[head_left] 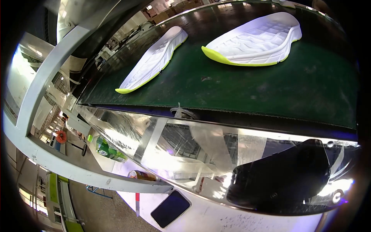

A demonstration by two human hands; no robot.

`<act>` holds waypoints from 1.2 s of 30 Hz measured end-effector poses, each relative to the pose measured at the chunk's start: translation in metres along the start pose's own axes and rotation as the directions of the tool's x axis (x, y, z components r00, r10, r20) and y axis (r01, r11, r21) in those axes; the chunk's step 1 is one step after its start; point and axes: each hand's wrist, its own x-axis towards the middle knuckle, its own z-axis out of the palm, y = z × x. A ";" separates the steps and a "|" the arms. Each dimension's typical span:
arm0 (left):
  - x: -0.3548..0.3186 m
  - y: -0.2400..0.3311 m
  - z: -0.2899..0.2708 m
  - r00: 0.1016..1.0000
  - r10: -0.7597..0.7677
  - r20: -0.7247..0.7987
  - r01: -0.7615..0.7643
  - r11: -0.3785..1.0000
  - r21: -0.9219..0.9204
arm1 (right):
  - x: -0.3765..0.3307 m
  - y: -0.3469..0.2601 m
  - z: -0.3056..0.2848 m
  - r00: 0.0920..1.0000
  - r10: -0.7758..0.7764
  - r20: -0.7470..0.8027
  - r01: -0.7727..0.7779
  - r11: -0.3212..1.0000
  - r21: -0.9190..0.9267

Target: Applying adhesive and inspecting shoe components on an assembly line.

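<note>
Neither of my hands shows in the head view. Two white shoe soles with yellow-green rims lie on a dark green belt. The narrower-looking shoe sole (154, 58) is at the left, slanting from near left to far right. To its right lies the wider-looking shoe sole (255, 42), its patterned white side up. They are apart from each other, and nothing touches either from above. The green belt (232, 89) runs across the upper part of the view.
A shiny metal side panel (185, 149) borders the belt; a large dark shape (282, 174) shows there, perhaps a reflection. A pale curved frame (65, 162) stands left. Below are a phone (171, 208), a can (141, 175), a green bottle (108, 150) and a red-handled tool (137, 199).
</note>
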 end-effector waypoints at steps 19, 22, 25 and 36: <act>0.013 0.015 0.007 0.998 0.046 -0.034 -0.046 0.999 -0.003 | 0.021 0.003 -0.001 0.999 -0.010 0.041 0.010 1.000 0.004; 0.010 0.001 0.008 0.992 0.116 -0.056 -0.119 0.992 -0.048 | 0.008 -0.012 -0.004 0.999 -0.023 0.048 0.023 1.000 0.002; 0.025 0.025 0.009 0.993 0.085 -0.086 -0.085 0.996 0.000 | -0.016 -0.035 -0.008 0.997 -0.050 0.054 0.050 0.999 -0.002; 0.012 -0.021 0.030 0.989 -0.005 -0.149 -0.002 0.999 -0.053 | -0.070 -0.058 -0.002 0.983 -0.002 -0.186 -0.021 0.992 -0.121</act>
